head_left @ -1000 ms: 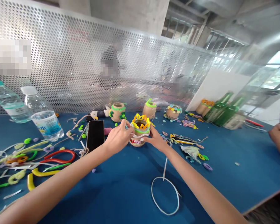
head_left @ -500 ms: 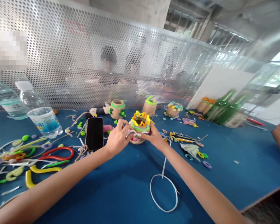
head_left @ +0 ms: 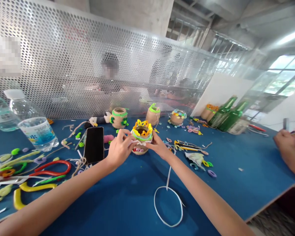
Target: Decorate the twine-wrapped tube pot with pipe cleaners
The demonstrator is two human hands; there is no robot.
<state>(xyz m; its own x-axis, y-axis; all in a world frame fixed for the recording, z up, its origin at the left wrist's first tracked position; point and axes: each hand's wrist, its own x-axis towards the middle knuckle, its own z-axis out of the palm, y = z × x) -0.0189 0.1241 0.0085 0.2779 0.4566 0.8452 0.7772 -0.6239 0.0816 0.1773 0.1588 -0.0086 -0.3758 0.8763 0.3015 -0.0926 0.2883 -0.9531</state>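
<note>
A twine-wrapped jar [head_left: 140,150] stands on the blue table in front of me, with a crown of yellow and orange loops [head_left: 143,124] round its mouth and a green and pale blue band below. A white fuzzy strip [head_left: 140,143] crosses the jar's front beneath that band. My left hand [head_left: 120,149] pinches the strip's left part, fingertips at the jar's side. Around the right side curls my right hand [head_left: 160,146], its thumb at the strip's right part; its other fingers are partly hidden behind the jar. A thin white cord [head_left: 169,178] runs from near my right forearm to a loop on the table.
Left are a black phone [head_left: 94,145], red-handled scissors [head_left: 55,167], yellow-handled pliers [head_left: 36,187], a cut plastic cup [head_left: 39,134] and bottles. Behind stand decorated jars [head_left: 119,118] and green bottles [head_left: 223,113]. Another person's hands [head_left: 288,144] are at the right edge.
The view has shifted slightly, so most things sit further left. Both hands keep their places at the jar and white strip. More of the other person's hands shows at right.
</note>
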